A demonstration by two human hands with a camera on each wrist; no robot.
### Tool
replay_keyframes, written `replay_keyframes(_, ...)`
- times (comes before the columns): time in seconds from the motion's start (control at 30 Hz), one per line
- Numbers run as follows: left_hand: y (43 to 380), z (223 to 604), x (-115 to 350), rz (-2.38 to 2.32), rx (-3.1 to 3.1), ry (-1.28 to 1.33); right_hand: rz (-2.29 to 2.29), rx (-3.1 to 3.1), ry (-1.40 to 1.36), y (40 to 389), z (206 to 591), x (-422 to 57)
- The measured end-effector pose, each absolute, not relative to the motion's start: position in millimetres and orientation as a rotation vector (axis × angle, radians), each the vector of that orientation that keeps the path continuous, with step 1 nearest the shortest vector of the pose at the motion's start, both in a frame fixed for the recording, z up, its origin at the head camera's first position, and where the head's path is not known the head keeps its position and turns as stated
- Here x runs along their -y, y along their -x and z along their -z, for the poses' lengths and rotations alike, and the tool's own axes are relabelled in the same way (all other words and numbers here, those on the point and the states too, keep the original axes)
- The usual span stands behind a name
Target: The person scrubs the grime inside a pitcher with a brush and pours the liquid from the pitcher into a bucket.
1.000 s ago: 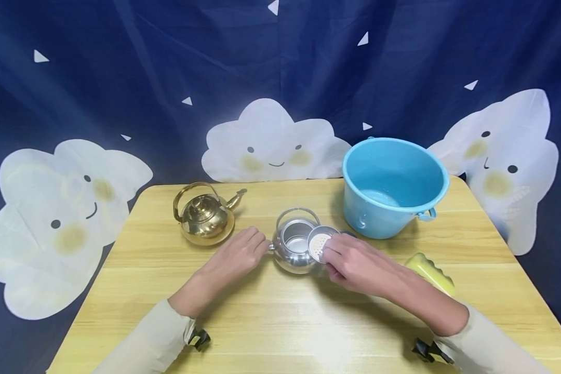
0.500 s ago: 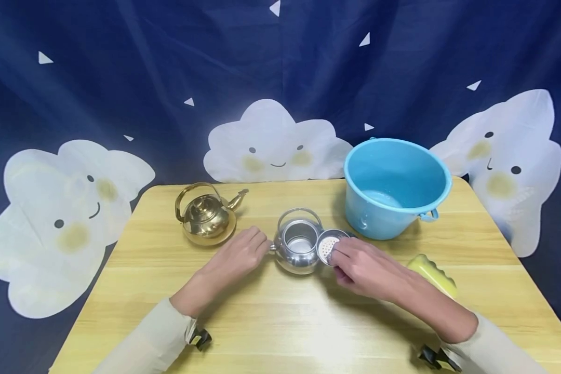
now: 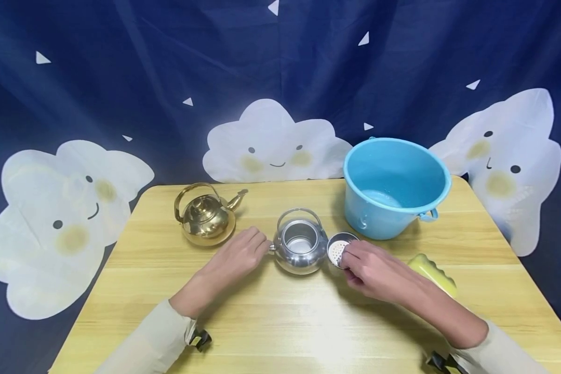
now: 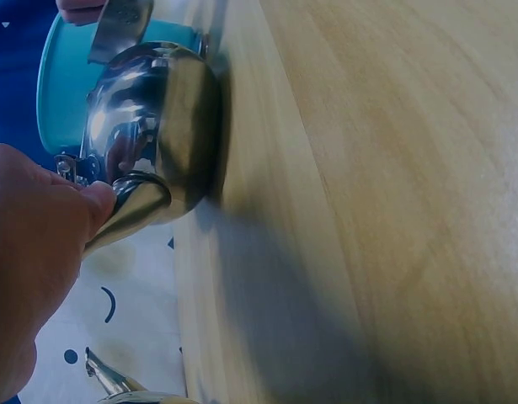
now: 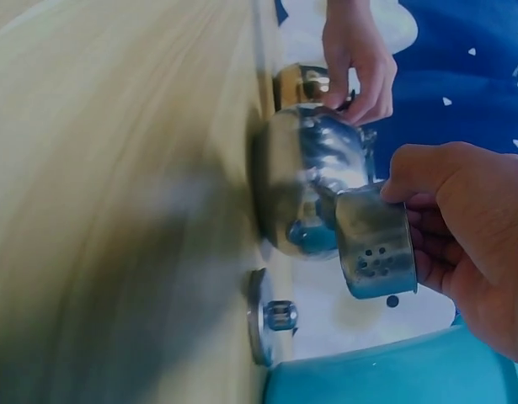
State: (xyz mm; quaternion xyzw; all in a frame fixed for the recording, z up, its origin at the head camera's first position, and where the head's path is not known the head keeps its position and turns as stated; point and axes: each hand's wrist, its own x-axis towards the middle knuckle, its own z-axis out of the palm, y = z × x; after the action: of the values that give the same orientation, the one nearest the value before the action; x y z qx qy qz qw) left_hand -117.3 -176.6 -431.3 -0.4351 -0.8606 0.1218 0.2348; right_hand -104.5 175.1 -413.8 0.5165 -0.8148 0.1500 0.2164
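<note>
A silver teapot (image 3: 300,264) stands lidless at the middle of the table, its handle upright and its round mouth showing. My left hand (image 3: 243,254) pinches its spout (image 4: 136,206) between thumb and fingers, as the left wrist view shows. In my right hand (image 3: 371,267) is a metal tea strainer (image 5: 376,244), a small cup with a pierced bottom, gripped by its rim just right of the pot. The strainer's holed base faces partly up in the head view. The teapot's lid (image 5: 265,316), with a knob, lies on the table in the right wrist view.
A gold teapot (image 3: 208,221) with its lid on stands at the back left. At the back right is a light blue bucket (image 3: 378,221). A yellow sponge (image 3: 432,275) with a wavy edge lies beside my right forearm. Behind the wooden table hangs a dark blue cloud-print curtain (image 3: 280,52).
My right hand has moved the strainer rightward, from overlapping the pot's side to just beside it. The left hand stays on the spout, and the pot has kept its place.
</note>
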Motion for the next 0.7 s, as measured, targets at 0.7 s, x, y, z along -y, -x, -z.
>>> replay_keyframes(0.7, 118, 431, 176, -0.334, 2.356, 1.198, -0.379, 2.363, -1.369, 100, 440, -186)
